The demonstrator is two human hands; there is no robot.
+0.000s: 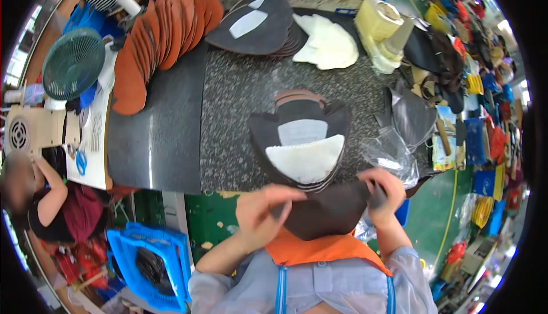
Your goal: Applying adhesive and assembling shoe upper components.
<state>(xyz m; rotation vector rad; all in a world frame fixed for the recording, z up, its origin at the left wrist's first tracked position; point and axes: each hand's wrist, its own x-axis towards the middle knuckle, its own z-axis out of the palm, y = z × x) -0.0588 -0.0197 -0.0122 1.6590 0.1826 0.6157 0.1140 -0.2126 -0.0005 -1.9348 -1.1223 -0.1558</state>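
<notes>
In front of my chest I hold a dark brown shoe-upper piece (325, 211) by its two sides. My left hand (262, 214) is closed on its left edge, slightly blurred, and my right hand (385, 194) grips its right edge. Just beyond, on the speckled table (228, 137), lies a small stack of dark upper pieces (260, 126). On top of that stack rest a white curved pad (308, 160) and a pale grey patch (302, 132); reddish-brown edges show at its far end.
Reddish-brown insole-shaped pieces (130, 86) fan out at far left, beside dark pieces with white patches (268, 34) and white pads (328, 43). A yellowish tape roll (379, 20) stands far right, above clear plastic (394, 154). A green fan (73, 63), a blue crate (120, 251) and another person (51, 200) are left.
</notes>
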